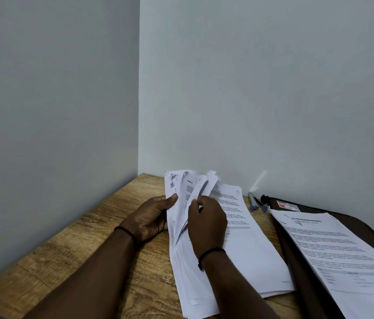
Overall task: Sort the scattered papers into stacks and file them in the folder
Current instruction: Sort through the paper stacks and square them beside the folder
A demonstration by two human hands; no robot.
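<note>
**Sorting step: leafing through the main stack, nothing filed from it yet**

Step in hand, as I read it: sorting. Both hands are in the main paper stack (225, 254) on the wooden desk (85, 245), near the wall corner.

- Left hand (151, 217): grasping the raised far-left sheets, thumb on top of the edge, fingers behind.
- Right hand (206, 222): curled over the fanned sheets (195, 187), pinching a few up off the stack. Exact sheet count in the pinch can't be told; roughly four or five leaves are fanned up.
- Rest of the stack lies flat under the right wrist, lower edges splayed and uneven.

Folder (301, 268): dark, lying open on the right side of the desk, just beside the stack. One printed sheet, or a thin set, (342, 254) already rests on it; thickness not readable.

Next move probably calls for: separate the pinched leaves cleanly, decide their group, lay them down as a separate stack or carry them over to the folder. Left side of the desk looks like the place for a new stack. Square the ragged edges before filing.

Counts:
- hands: 2, each with a dark wristband
- paper groups: 2 (main stack, set on folder)
- folder: 1
- pens (256, 202) by the wall: looks like 2, blurred
</note>
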